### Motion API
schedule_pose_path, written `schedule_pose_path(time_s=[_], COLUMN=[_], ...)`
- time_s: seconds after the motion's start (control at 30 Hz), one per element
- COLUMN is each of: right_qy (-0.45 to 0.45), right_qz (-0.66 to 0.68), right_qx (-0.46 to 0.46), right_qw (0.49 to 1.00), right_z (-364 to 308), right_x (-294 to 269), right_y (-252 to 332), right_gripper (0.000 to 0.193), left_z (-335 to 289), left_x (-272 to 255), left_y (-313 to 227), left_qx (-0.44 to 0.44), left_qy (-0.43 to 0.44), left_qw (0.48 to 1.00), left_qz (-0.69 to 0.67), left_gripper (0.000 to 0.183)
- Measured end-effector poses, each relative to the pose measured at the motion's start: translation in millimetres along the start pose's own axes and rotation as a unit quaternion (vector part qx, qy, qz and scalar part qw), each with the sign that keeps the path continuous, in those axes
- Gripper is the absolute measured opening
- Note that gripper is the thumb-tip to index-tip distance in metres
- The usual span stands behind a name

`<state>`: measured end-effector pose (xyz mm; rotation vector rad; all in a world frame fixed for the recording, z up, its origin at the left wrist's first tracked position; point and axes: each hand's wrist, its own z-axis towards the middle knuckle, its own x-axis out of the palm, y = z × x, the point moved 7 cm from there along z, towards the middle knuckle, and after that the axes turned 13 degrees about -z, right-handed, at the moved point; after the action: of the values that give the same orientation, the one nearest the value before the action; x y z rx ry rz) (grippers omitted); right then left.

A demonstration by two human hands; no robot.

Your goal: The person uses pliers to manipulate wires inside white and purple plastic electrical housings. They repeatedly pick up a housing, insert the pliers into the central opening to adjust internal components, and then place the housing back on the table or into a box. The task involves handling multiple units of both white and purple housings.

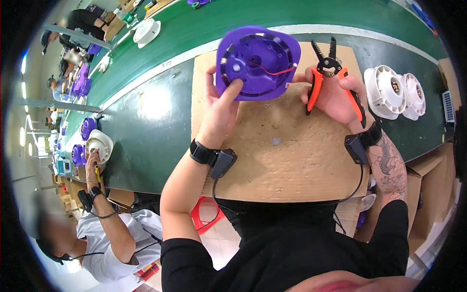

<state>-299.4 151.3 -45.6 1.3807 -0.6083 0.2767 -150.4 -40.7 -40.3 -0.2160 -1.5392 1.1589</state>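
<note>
My left hand (221, 104) grips the lower left rim of a purple plastic housing (272, 58), its thumb on the inner face. The housing is tilted up with its round hollow side toward me, and a red wire (279, 73) runs across the inside to the right edge. In my right hand (335, 100) is a pair of wire strippers (330, 68) with orange and black handles, its black jaws spread apart and pointing away from me. The fingers of that hand come close to the housing's right edge; whether they touch it I cannot tell.
A cardboard sheet (277, 165) covers the bench below my hands. White round housings (384, 92) stand at the right. Beyond runs a green conveyor (194, 29) carrying another white part (146, 33). At the left a co-worker's hand (92, 163) is at a white housing (100, 145); cardboard boxes (430, 180) stand lower right.
</note>
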Motion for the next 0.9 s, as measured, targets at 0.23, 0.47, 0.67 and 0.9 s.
schedule_pose_path(time_s=[0.23, 0.47, 0.67, 0.9], right_qy=[-0.064, -0.014, -0.035, -0.065], right_qz=[0.059, 0.032, 0.057, 0.019], right_qx=[0.0, 0.014, 0.012, 0.019], right_qw=[0.996, 0.999, 0.998, 0.998], right_z=[-9, -10, -11, -9], right_x=[-8, 7, 6, -1], right_y=[-2, 2, -4, -7], right_gripper=[0.072, 0.07, 0.058, 0.046], left_z=[-21, -24, -11, -28], left_x=[55, 53, 7, 25], left_y=[-26, -31, -15, 44], left_qx=[0.302, 0.367, 0.099, -0.217], left_qy=[0.172, 0.24, -0.008, -0.036], left_qw=[0.818, 0.786, 0.968, 0.975], left_qz=[0.458, 0.437, 0.229, -0.031], left_gripper=[0.046, 0.044, 0.044, 0.052])
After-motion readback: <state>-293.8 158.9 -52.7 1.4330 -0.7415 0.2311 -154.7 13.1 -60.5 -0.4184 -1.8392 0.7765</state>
